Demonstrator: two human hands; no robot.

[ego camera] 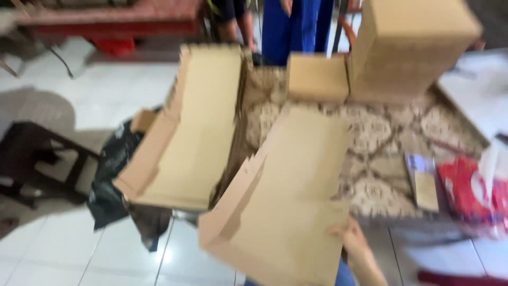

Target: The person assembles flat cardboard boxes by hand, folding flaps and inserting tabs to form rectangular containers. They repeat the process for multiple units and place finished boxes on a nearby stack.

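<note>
In the blurred head view, the right hand (353, 244) grips the lower right edge of a flat, unfolded cardboard sheet (288, 201), whose long axis runs up and away from that hand toward a second cardboard tray (190, 127) to its left; the left hand is out of sight.

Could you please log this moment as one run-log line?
right hand: holds flat cardboard sheet by its edge | left hand: out of view | beside: second cardboard sheet, stacked boxes, patterned table | image blurred
</note>
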